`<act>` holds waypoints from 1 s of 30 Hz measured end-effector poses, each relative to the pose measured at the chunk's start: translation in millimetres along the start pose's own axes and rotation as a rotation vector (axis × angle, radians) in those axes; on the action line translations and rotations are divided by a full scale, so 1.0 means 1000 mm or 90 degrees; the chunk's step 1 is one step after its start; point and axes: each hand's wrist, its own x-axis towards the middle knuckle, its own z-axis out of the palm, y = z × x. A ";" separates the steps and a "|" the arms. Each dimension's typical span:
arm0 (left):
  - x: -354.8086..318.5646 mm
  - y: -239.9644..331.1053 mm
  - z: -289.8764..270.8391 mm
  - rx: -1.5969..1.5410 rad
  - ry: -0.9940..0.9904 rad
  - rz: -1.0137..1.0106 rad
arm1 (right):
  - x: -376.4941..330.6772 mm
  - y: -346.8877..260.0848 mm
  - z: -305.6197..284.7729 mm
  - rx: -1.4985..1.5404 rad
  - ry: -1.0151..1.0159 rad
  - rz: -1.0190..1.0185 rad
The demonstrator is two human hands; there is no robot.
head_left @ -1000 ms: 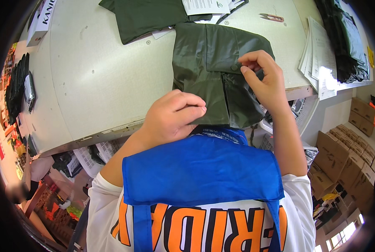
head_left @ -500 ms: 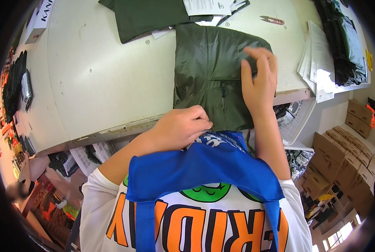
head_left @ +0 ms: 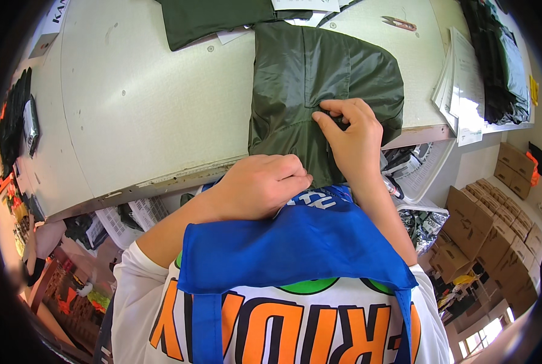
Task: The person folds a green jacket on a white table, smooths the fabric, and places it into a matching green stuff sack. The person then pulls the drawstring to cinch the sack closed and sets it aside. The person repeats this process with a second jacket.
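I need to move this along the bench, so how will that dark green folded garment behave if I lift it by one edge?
The dark green garment would probably droop and unfold: its thin fabric creases where the right hand pinches it. Its slight sheen suggests it could slide on the white table. It looks light for its size, and part already hangs over the table edge.

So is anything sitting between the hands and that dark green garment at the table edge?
Nothing visible. The right hand already pinches a fold of the dark green garment, and the left hand is closed at its lower edge, above the blue apron.
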 end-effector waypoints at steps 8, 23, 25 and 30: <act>-0.003 -0.005 0.001 -0.012 -0.011 -0.007 | 0.009 0.012 -0.026 0.194 -0.055 0.043; 0.053 -0.061 0.000 0.043 0.474 -0.319 | 0.024 0.080 0.013 -0.182 0.086 0.104; 0.043 -0.077 0.023 -0.039 0.424 -0.395 | 0.020 0.076 0.012 -0.128 0.079 0.134; 0.029 -0.093 0.043 -0.141 0.487 -0.596 | 0.007 0.078 0.014 0.157 0.134 0.329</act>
